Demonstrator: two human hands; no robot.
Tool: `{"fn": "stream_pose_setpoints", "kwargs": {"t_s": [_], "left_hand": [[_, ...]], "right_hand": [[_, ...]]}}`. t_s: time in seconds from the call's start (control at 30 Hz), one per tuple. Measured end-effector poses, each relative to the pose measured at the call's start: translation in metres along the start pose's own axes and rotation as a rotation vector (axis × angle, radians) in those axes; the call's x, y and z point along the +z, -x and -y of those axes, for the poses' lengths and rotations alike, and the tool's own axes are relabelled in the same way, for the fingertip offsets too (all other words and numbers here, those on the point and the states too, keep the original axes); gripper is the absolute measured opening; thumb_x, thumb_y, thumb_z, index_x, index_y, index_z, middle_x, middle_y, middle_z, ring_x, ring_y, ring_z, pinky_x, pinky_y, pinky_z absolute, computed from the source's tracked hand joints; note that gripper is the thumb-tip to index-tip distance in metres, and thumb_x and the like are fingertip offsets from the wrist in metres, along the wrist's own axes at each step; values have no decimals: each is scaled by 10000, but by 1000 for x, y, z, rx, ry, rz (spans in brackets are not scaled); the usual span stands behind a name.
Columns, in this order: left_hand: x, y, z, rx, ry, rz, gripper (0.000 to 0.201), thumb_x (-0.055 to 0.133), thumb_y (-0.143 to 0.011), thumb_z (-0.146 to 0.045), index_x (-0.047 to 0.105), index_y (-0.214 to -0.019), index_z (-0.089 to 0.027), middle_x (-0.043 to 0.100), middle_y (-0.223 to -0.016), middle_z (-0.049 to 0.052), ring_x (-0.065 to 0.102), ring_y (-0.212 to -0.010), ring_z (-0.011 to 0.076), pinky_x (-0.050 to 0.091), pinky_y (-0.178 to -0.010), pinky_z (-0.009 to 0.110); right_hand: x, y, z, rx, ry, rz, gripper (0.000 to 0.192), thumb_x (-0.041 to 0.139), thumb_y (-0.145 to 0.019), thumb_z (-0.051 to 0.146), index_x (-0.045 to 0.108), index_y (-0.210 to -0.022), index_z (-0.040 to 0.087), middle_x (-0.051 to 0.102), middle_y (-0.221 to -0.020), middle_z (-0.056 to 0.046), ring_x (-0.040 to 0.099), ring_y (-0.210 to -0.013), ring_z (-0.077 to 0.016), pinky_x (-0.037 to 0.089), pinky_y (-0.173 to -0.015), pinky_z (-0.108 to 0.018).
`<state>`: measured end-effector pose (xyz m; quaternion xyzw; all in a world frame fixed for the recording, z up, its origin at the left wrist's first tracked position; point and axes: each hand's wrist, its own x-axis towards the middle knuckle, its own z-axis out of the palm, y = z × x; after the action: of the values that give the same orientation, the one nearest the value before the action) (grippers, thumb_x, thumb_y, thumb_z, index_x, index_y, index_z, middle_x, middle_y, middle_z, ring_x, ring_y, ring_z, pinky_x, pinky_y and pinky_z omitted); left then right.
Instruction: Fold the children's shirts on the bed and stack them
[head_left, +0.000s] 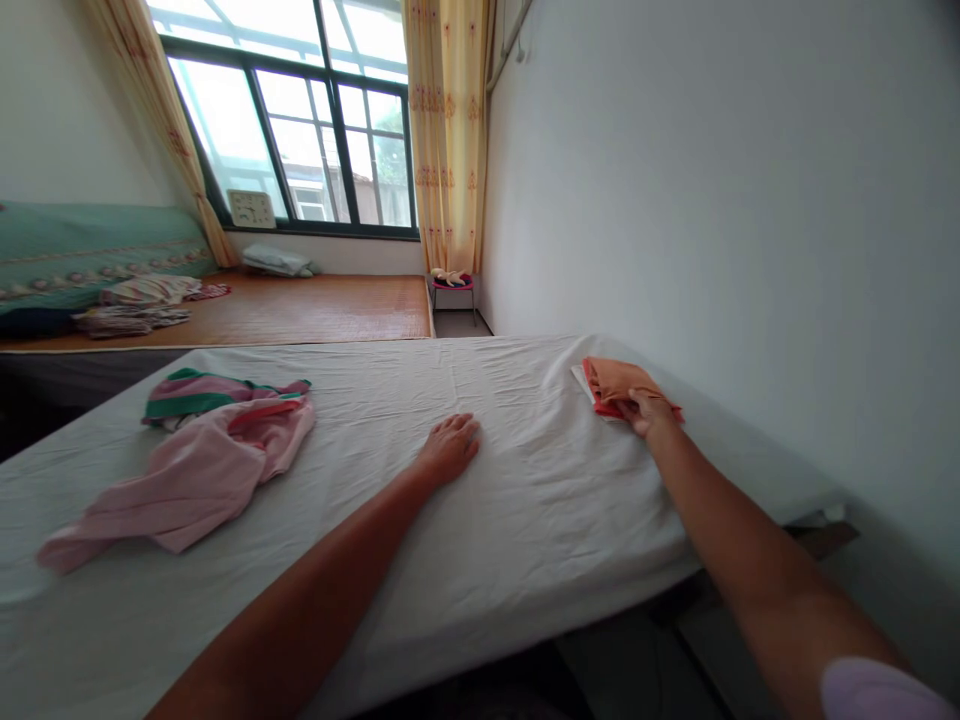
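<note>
My right hand [646,411] rests on a folded orange cloth [616,381] that lies on a small stack with a red and a white layer, at the far right of the white sheet [525,500] near the wall. My fingers close over the near edge of the cloth. My left hand [451,446] lies flat, palm down, on the bare sheet near the middle, holding nothing. A crumpled pink garment [202,475] sprawls on the left of the sheet, with a green and pink striped garment [196,392] just behind it.
Behind the sheet is a raised wooden platform [315,308] with folded cloths [142,302] and a bundle [276,260] under the window. A small stool [453,284] stands by the yellow curtain [447,130]. The white wall [712,200] runs along the right.
</note>
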<state>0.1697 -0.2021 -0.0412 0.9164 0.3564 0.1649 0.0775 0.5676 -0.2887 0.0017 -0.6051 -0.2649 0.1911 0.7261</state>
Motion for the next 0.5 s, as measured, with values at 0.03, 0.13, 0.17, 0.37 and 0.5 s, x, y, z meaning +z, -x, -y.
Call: {"fn": "stream_pose_setpoints", "kwargs": {"t_s": [0.03,0.13,0.17,0.37,0.5], "left_hand": [[-1,1,0,18,-8,19,437,375,-953,-399,518,-1336,-243,456,-1455,85,372,-1359,271,311,-1108,468],[-3,3,-4,61,-34,51,447,367,-953,-405,506,-1355,-268,467,-1453,59,364,-1364,250,286,-1119,445],[-4,5,-6,70,-42,62,457,356,-957,-410,497,-1367,-266,456,-1464,57,358,-1368,252,282,-1120,447],[-26,18,0,204,-100,169,435,384,-942,-348,522,-1348,-272,516,-1417,43,454,-1297,220,363,-1062,397],[-76,52,39,54,-263,141,330,436,-898,-240,679,-1119,-266,654,-1222,43,577,-1125,199,424,-975,357]], "right_hand": [[-4,8,-6,66,-56,-26,117,579,-811,215,467,-795,242,612,-736,30,623,-592,-115,599,-561,-279],[8,40,-14,339,-230,-34,105,458,-894,200,488,-796,220,634,-714,1,628,-570,-94,565,-516,-200],[18,53,-14,419,-249,32,114,446,-899,193,508,-805,210,652,-729,-12,624,-554,-88,545,-488,-179],[99,131,7,407,-30,678,156,574,-833,179,607,-984,202,711,-866,-28,616,-568,-77,484,-473,-165],[135,161,15,268,169,1029,206,650,-787,254,631,-982,191,706,-882,-36,624,-636,-87,475,-533,-178]]}}
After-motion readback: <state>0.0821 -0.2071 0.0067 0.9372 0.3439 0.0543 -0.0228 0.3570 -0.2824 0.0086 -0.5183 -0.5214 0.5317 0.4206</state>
